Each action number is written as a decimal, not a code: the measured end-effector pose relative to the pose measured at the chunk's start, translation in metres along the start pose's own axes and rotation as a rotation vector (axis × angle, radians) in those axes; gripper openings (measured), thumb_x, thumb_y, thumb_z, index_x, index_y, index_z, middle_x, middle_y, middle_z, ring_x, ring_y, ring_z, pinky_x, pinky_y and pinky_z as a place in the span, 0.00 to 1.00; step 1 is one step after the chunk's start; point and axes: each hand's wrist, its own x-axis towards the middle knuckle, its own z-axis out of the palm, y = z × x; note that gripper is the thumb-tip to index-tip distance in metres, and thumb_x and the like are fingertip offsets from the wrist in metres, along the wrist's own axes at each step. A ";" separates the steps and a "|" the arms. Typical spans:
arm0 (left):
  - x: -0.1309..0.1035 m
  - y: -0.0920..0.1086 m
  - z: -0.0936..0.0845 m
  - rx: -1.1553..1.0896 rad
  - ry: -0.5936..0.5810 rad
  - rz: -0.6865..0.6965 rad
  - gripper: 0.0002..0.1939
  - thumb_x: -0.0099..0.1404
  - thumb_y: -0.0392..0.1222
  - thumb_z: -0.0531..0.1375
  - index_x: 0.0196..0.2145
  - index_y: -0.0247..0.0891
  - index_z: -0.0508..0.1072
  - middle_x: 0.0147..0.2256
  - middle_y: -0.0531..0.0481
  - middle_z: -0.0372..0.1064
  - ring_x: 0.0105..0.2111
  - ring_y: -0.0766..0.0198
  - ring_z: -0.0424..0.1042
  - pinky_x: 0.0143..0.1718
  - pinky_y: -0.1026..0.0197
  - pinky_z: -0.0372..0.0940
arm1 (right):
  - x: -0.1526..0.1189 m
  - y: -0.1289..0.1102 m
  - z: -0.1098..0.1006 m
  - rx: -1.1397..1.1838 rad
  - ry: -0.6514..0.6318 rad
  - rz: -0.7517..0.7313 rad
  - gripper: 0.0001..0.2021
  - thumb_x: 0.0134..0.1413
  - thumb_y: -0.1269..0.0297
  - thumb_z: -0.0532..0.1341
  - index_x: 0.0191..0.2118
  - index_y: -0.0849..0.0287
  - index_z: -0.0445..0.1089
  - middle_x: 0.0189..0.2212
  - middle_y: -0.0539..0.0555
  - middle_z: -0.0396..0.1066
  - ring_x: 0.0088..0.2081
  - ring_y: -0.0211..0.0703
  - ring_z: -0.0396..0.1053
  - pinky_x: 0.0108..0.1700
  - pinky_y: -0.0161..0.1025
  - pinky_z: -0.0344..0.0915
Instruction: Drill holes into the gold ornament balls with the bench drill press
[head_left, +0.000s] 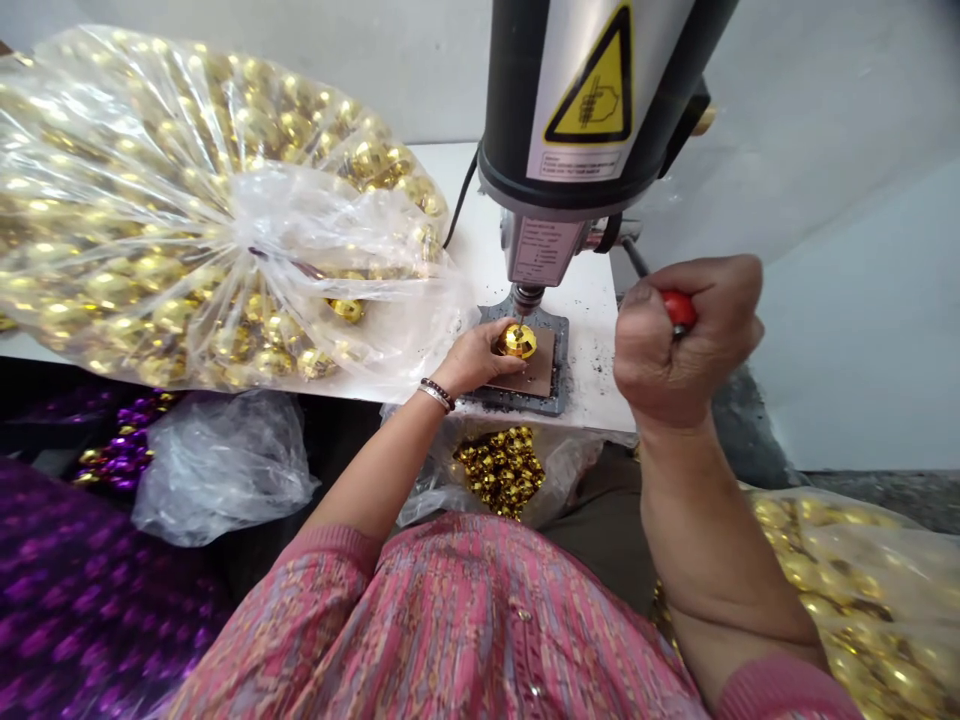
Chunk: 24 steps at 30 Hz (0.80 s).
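Big clear bag of gold baubles (180, 230) sprawls on the white bench (600, 345) beside the drill press (585, 110), its loose neck near the left hand (480, 358); open bag of gold beads (501, 470) below the bench edge. Faceted gold ball (519, 341) (shiny, mirror-like) sits under the drill bit on the brown board (534, 375), pinched by left thumb and fingers; right hand (686, 340) closed round a red knob (677, 310). Fingers partly hide ball's left side; top of press cut off, bit tip hard to make out.
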 end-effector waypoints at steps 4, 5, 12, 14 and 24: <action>0.000 0.000 0.001 0.015 -0.008 0.007 0.39 0.58 0.37 0.80 0.67 0.42 0.84 0.55 0.47 0.88 0.54 0.51 0.85 0.64 0.51 0.77 | -0.012 0.006 0.005 0.000 0.021 0.058 0.13 0.75 0.50 0.59 0.42 0.52 0.72 0.32 0.48 0.70 0.34 0.37 0.71 0.42 0.39 0.73; 0.000 0.001 0.001 0.027 -0.007 0.011 0.37 0.58 0.37 0.80 0.65 0.42 0.85 0.53 0.48 0.88 0.53 0.51 0.85 0.63 0.51 0.77 | -0.015 0.006 0.006 -0.010 0.035 0.061 0.13 0.75 0.50 0.58 0.42 0.51 0.71 0.32 0.48 0.71 0.34 0.37 0.71 0.42 0.40 0.73; 0.000 0.003 0.003 0.022 -0.007 0.046 0.29 0.58 0.38 0.79 0.57 0.43 0.87 0.47 0.51 0.87 0.49 0.53 0.84 0.59 0.53 0.77 | -0.025 0.011 0.017 -0.006 0.140 0.021 0.10 0.76 0.53 0.56 0.43 0.49 0.70 0.33 0.48 0.72 0.34 0.39 0.74 0.42 0.42 0.75; -0.001 0.003 0.002 0.015 -0.013 0.059 0.27 0.58 0.38 0.79 0.55 0.42 0.87 0.46 0.51 0.87 0.47 0.54 0.83 0.57 0.54 0.77 | -0.030 0.015 0.023 0.020 0.161 -0.012 0.08 0.74 0.54 0.57 0.43 0.49 0.69 0.33 0.48 0.71 0.33 0.38 0.74 0.41 0.41 0.75; -0.005 0.006 0.005 0.000 -0.001 0.031 0.33 0.59 0.35 0.77 0.63 0.38 0.83 0.51 0.48 0.86 0.51 0.53 0.84 0.60 0.52 0.77 | 0.027 0.004 0.025 0.076 0.232 0.050 0.15 0.77 0.52 0.54 0.40 0.55 0.64 0.33 0.48 0.64 0.30 0.34 0.65 0.36 0.39 0.65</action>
